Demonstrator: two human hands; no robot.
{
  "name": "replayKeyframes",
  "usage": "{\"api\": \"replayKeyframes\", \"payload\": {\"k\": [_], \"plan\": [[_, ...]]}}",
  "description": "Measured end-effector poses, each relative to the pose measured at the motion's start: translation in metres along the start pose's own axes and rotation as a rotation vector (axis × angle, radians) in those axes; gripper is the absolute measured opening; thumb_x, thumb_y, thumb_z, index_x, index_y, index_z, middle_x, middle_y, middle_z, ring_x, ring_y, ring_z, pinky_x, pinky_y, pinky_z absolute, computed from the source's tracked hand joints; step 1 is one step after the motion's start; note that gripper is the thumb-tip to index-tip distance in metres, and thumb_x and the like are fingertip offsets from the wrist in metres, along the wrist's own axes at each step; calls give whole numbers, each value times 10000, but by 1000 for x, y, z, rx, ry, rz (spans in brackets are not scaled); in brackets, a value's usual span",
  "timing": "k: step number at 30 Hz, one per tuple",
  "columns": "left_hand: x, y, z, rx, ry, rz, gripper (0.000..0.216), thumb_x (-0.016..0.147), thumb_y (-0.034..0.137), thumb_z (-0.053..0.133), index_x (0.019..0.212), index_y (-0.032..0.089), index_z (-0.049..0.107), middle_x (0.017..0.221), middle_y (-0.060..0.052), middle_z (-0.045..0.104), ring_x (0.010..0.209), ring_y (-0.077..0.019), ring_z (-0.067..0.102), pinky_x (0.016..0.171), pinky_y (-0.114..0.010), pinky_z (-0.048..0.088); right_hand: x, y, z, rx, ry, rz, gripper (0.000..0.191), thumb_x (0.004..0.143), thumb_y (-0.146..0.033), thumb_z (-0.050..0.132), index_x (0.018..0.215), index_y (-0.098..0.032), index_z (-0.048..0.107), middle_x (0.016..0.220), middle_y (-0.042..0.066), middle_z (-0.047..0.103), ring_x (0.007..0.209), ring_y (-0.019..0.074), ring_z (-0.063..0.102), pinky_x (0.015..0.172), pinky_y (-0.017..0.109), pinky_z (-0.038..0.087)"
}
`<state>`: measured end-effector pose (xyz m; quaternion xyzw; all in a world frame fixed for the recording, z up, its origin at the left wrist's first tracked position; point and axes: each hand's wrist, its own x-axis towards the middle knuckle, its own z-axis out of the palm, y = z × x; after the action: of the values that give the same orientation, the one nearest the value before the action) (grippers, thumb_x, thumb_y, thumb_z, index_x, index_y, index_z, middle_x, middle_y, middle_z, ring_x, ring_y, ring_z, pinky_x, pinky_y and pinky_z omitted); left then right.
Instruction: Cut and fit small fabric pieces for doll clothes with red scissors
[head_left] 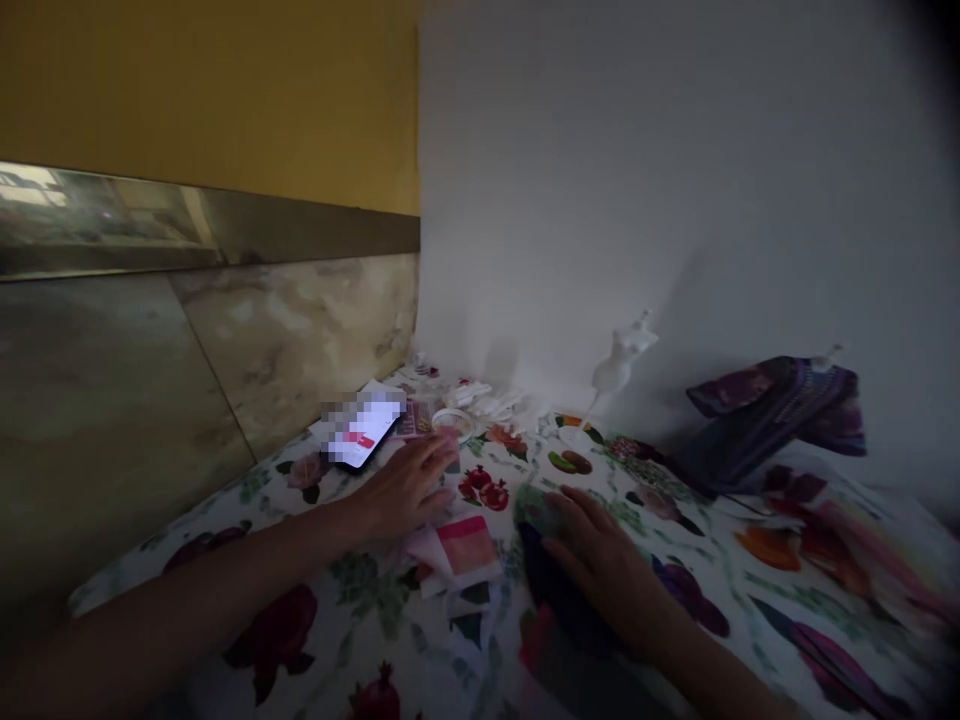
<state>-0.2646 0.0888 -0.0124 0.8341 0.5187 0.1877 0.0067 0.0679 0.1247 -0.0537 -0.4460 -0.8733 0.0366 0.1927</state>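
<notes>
My left hand (409,488) lies flat on the fruit-patterned tablecloth (787,590), fingers stretched toward a lit phone (364,433) and a roll of tape (453,421); it touches pink paper beside it. My right hand (600,555) rests palm down, fingers extended, on a dark piece of cloth or paper (559,600). A pink and white folded sheet (461,550) lies between the two hands.
A white wall meets a marble and yellow wall at the corner behind the table. Small white items (480,395) clutter the corner. A white figurine (619,365) stands by the wall. A purple patterned bag (772,410) leans at the right.
</notes>
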Motion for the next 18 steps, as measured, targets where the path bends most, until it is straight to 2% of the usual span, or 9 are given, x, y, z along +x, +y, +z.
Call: {"api": "replayKeyframes", "payload": {"k": [4,8,13,18], "plan": [[25,0,19,0,-69,-49,507,1002,407,499,1436,146,522,1604,-198,395,1502,-339,355,1219,-536,351,1,-6,16,-35,-60,-1,524,992,-426,531,1435,-149,568,1493,190,551,1367,348,535,1138,554,455],[28,-3,31,11,-89,-63,468,988,419,535,1381,165,562,1568,-183,449,1455,-329,430,1200,-507,385,-2,-4,19,-50,-71,-3,540,995,-425,528,1449,-135,562,1483,188,562,1362,348,537,1139,550,452],[34,1,28,14,-74,-54,482,1006,446,493,1369,137,568,1500,-195,523,1420,-322,472,1180,-479,408,-2,-8,12,-31,-76,0,538,1004,-434,513,1449,-135,558,1485,189,556,1361,343,535,1140,548,450],[58,-1,23,43,5,-89,398,1004,322,449,1348,155,558,1451,-169,561,1378,-294,501,1175,-460,398,-4,-9,11,-4,-64,-12,517,1004,-418,519,1446,-151,554,1465,183,571,1343,337,549,1127,542,465]]}}
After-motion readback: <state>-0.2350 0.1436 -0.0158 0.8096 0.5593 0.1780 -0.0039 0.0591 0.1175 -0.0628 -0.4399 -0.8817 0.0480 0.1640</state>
